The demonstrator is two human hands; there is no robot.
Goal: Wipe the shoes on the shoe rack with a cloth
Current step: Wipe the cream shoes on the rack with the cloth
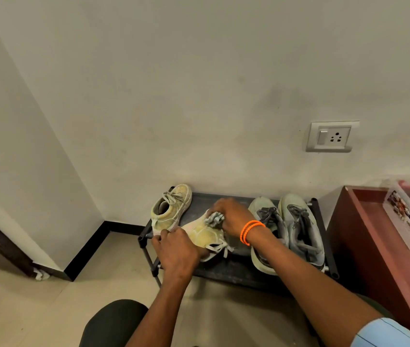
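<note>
The job looks partway: one yellow shoe (pixel 205 234) is tipped on its side over the rack (pixel 224 271) under the cloth (pixel 214 218). Its mate (pixel 171 207) at the rack's left end and the grey pair (pixel 286 229) at the right end probably remain. The left hand (pixel 176 249) grips the shoe; the right hand (pixel 231 216), wrist bent down, clutches the bunched cloth against it.

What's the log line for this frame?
left hand: holds yellow shoe | right hand: cloth on shoe | grey pair: on rack
</note>
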